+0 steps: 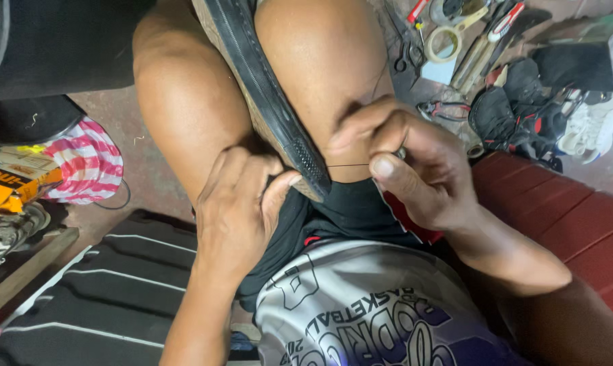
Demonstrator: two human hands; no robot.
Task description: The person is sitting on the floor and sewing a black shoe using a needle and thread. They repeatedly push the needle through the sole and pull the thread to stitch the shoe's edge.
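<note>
A shoe sole [266,88] with a black rubber rim and tan side is clamped between my knees, heel end toward me. My left hand [242,203] grips its near end from the left, thumb against the ribbed black edge. My right hand [408,166] is pinched on a thin thread [347,165] that runs taut from the sole's rim to my fingers; a small metal tool shows between thumb and forefinger.
Scissors [409,57], tape rolls [449,41], pliers [442,108] and other hand tools lie on the floor at the upper right beside dark shoes [523,108]. A red bench [557,210] is under me. A striped bag [86,163] and boxes sit left.
</note>
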